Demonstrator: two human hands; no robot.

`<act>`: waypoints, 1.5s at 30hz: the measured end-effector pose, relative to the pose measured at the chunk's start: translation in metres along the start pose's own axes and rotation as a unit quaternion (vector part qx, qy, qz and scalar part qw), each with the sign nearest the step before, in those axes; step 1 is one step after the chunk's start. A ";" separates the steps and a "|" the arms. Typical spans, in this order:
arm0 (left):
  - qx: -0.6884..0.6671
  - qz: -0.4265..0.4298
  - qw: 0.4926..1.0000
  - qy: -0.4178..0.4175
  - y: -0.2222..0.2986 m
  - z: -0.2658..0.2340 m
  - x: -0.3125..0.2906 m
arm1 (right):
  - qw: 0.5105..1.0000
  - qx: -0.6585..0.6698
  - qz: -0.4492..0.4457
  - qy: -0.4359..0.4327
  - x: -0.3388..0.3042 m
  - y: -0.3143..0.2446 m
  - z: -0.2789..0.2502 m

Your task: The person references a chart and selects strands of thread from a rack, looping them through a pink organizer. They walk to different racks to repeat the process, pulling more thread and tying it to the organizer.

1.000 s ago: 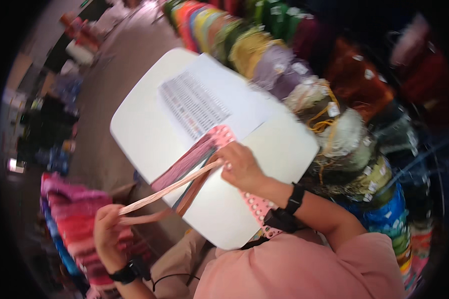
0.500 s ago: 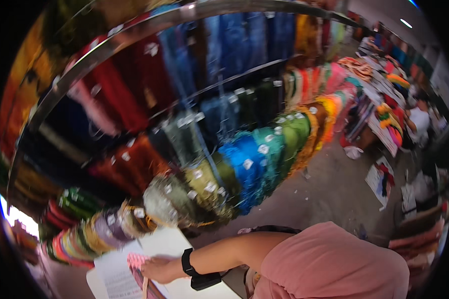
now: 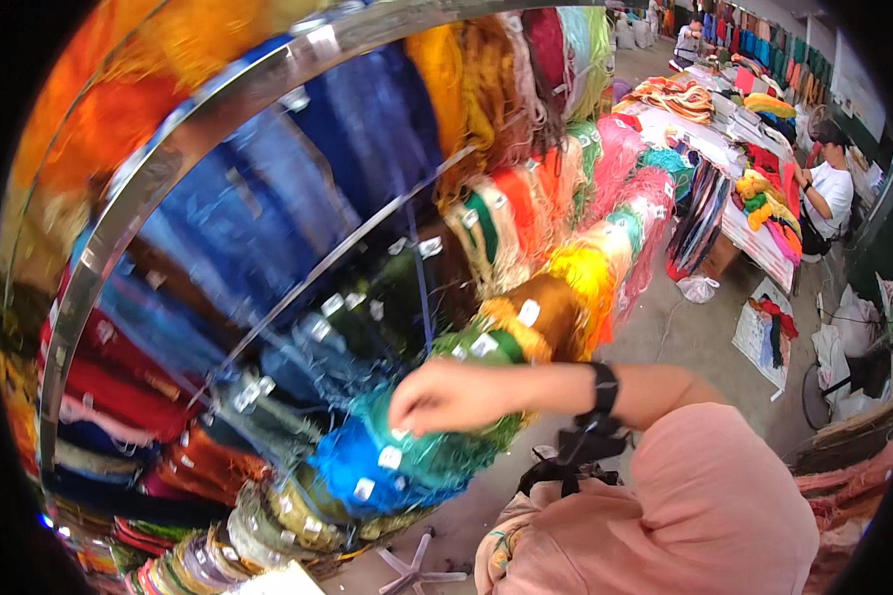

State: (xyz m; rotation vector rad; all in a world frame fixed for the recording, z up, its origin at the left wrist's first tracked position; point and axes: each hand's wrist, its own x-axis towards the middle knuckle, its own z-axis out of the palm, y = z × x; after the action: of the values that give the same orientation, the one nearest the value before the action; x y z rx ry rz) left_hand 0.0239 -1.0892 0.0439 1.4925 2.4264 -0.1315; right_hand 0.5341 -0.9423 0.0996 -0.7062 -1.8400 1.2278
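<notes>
My right hand (image 3: 451,395) reaches in from the right over a row of yarn hanks. Its fingers curl downward at the top of a teal hank (image 3: 427,461). A small white spot shows at the fingertips; what they pinch, if anything, is too blurred to make out. Just nearer lies a bright blue hank (image 3: 342,458) with white paper tags (image 3: 390,456). Beyond the hand come a brown hank (image 3: 551,307) and a yellow hank (image 3: 585,273). A black band (image 3: 603,389) with a dark box-shaped piece circles my right wrist. My left hand is out of view.
A curved metal rail (image 3: 159,139) arches over more hanging hanks. At the bottom stands a white tabletop (image 3: 278,580), near a star-shaped chair base (image 3: 422,570). Far right, a person in white (image 3: 835,193) sits by a table piled with yarn. A plastic bag (image 3: 698,289) lies on the floor.
My right hand has left the white table, with its papers and a pink strip, and moved up and right to the teal hank. The view has turned to the right.
</notes>
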 end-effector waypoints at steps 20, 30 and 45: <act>-0.061 0.444 0.864 -0.230 0.357 -0.044 -0.069 | 0.831 -0.304 0.207 0.418 -0.088 0.075 -0.263; -0.119 0.528 0.818 -0.196 0.384 -0.031 -0.106 | 0.855 -0.083 0.242 0.452 -0.078 0.086 -0.273; -0.426 0.456 0.714 -0.316 0.583 -0.027 -0.136 | 0.878 0.351 0.199 0.258 -0.120 0.050 -0.289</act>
State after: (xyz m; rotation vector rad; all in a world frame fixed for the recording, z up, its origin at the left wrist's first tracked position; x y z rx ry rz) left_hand 0.5916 -0.9319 0.1510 1.5655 0.7821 0.5276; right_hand 0.8437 -0.8795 0.0779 -0.8908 -0.7353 1.6360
